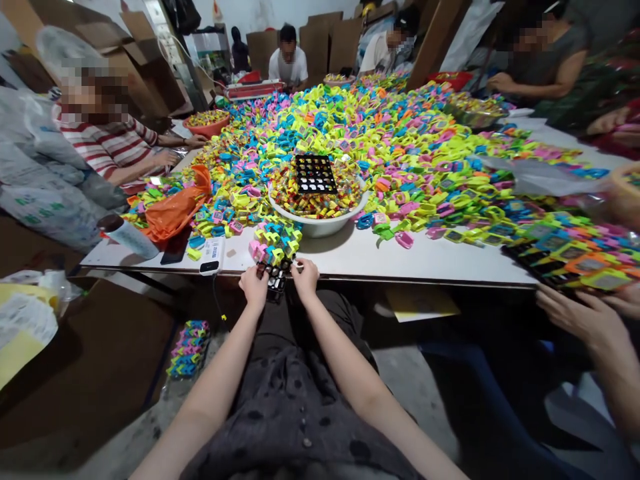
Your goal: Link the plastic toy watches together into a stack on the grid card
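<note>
A black tray with compartments [276, 283] juts over the table's front edge, between my two hands. My left hand [254, 287] has its fingers closed at the tray's left side. Opposite it, my right hand [305, 277] pinches near the right side; anything small in its fingertips is too tiny to make out. Pink, blue and yellow plastic toy watches [274, 243] fill the far part of the tray, while the near compartments look dark or whitish. Just behind stands a white basin [320, 228] of small red-and-yellow pieces, with another black tray [316, 175] lying on top.
A large heap of toy watches [400, 133] covers the table [350, 260]. At left are an orange bag [175, 210], a bottle [130, 237] and a white device [212, 257] with a cable. A co-worker's hands [585, 320] hold a filled tray [575, 257] at right. Other people sit around.
</note>
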`<state>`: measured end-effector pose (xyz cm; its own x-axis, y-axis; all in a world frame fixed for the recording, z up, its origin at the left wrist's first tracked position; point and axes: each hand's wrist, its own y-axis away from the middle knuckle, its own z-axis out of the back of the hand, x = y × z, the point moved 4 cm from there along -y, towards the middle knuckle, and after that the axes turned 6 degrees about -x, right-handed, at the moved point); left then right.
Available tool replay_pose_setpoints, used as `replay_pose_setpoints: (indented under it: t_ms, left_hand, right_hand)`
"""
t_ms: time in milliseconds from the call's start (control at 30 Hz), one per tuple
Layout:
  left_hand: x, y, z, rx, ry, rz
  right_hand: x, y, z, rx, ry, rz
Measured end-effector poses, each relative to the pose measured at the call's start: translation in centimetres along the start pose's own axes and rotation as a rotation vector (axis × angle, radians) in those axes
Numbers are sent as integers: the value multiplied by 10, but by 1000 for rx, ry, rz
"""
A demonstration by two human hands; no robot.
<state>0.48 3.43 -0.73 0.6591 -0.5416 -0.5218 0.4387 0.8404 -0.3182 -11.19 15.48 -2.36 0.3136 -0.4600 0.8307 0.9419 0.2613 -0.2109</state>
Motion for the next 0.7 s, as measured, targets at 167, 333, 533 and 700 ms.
replay_pose_setpoints:
  t_ms: [167, 333, 533, 700]
  left_hand:
    - [-6, -7, -5, 15, -105, -77]
    - [-7, -12, -19, 78, -120, -186]
    - [-2, -16, -30, 96, -103, -189]
    - [-1, -17, -33, 92, -107, -179]
  right_hand:
    - [-4, -26, -15, 162, 36, 47]
    - [1, -30, -32, 191, 126, -14]
    - [5, -32, -37, 168, 126, -76]
    - [6, -37, -38, 165, 92, -99]
